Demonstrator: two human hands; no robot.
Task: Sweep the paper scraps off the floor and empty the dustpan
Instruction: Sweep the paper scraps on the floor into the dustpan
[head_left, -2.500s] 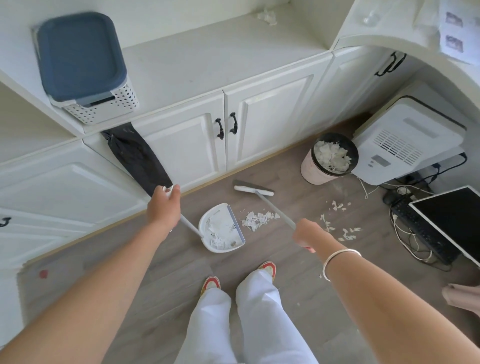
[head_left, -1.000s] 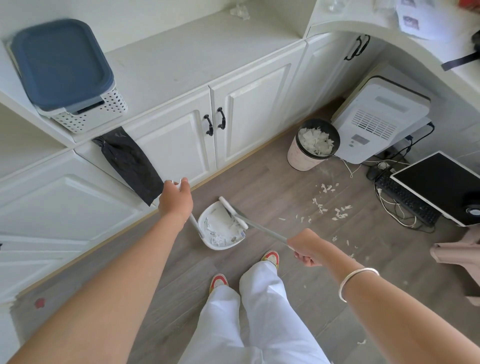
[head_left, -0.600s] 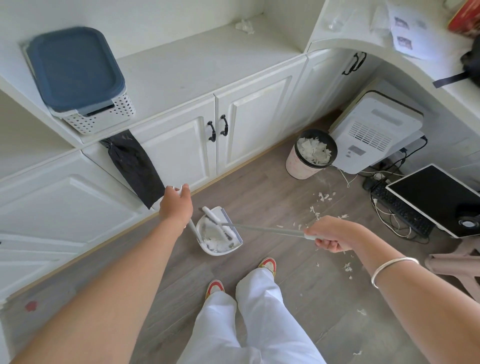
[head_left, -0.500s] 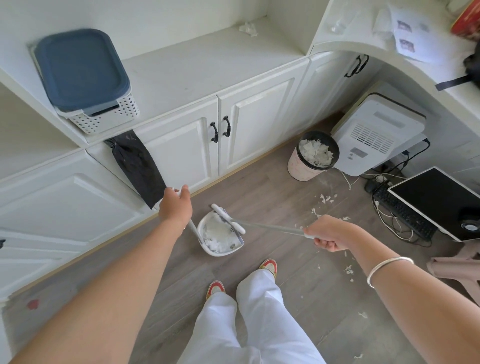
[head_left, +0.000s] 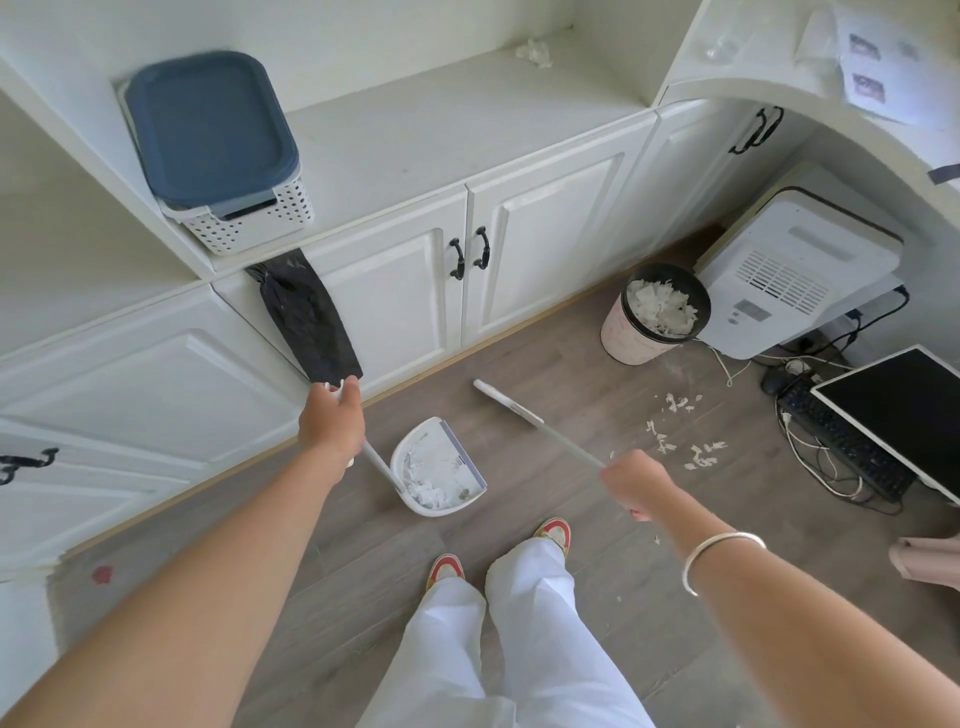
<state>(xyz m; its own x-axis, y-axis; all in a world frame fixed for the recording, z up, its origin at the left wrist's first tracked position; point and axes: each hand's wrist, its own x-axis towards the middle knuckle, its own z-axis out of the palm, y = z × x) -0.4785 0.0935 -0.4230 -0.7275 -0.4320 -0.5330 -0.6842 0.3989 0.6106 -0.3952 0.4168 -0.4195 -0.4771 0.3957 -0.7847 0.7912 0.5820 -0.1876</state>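
**A:** Now, head view: what differs from half a second ago?

**B:** The broom head (head_left: 506, 405), then over the dustpan (head_left: 400, 457), now stands clear of it, farther off and to the right. The left hand (head_left: 332, 426) is clenched round the dustpan's handle, and the right hand (head_left: 631, 480) grasps the broom's pole.

**A:** Where are the paper scraps (head_left: 434, 488)?

**B:** A heap lies in the dustpan, on the floor beyond the shoes (head_left: 555, 532). Loose ones lie to the right, near the keyboard (head_left: 841, 447). More fill the bin (head_left: 626, 338), far right.

**A:** Any writing?

**B:** There is a label (head_left: 458, 462) inside the pan, too small to read.
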